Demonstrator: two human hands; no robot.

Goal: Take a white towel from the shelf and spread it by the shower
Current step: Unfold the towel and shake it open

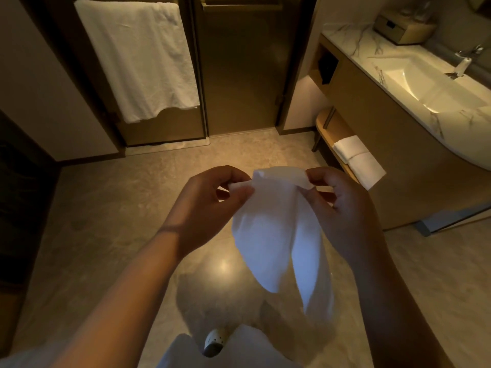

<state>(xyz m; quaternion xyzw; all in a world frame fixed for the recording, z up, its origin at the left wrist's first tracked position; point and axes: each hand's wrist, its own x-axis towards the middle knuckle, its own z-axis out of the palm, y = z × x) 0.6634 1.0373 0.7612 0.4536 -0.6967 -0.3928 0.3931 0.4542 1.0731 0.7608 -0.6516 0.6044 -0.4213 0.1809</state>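
A white towel (271,235) hangs in folds in front of me above the tiled floor, held up by its top edge. My left hand (210,208) pinches the towel's upper left corner. My right hand (337,205) pinches the upper right corner, close beside the left. The low wooden shelf (329,123) under the vanity stands to the right with folded white towels (356,158) on it. The shower's glass door (239,70) is straight ahead, shut.
A large white towel (138,57) hangs on the left glass panel. A marble vanity with a sink (430,83), a tap and a wooden box (401,27) runs along the right. My shoe (214,341) shows at the bottom. A dark doorway lies at left.
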